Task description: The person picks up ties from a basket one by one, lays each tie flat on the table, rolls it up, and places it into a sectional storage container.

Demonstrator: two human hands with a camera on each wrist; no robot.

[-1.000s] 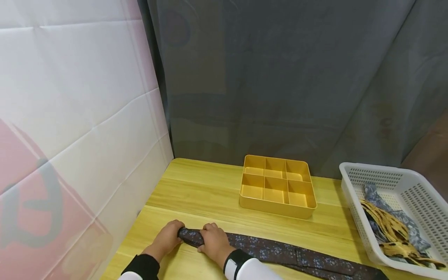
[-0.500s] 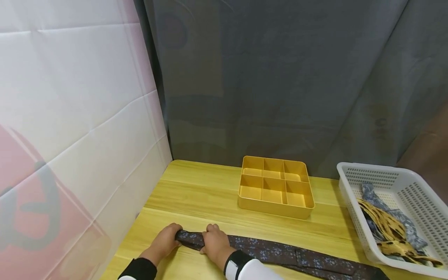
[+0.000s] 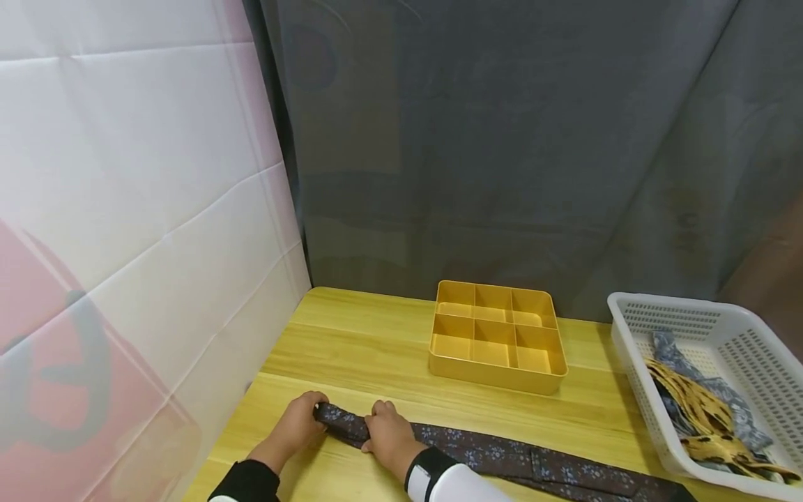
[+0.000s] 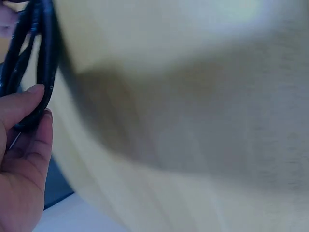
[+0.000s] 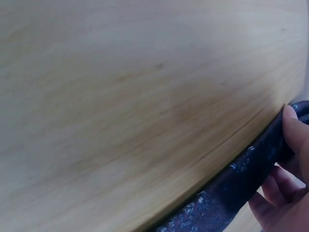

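Left hand (image 3: 296,427) and right hand (image 3: 389,436) side by side, fingers (image 5: 291,126) curled, gripping

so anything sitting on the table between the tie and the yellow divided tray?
Nothing visible. Both hands, left hand and right hand, grip the tie at its end; only bare table lies between it and the yellow tray.

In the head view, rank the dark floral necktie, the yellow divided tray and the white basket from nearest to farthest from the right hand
1. Dark floral necktie: gripped by the right hand, lying along the table's front edge.
2. Yellow divided tray: behind the hand, mid-table.
3. White basket: far right edge, holding other ties.
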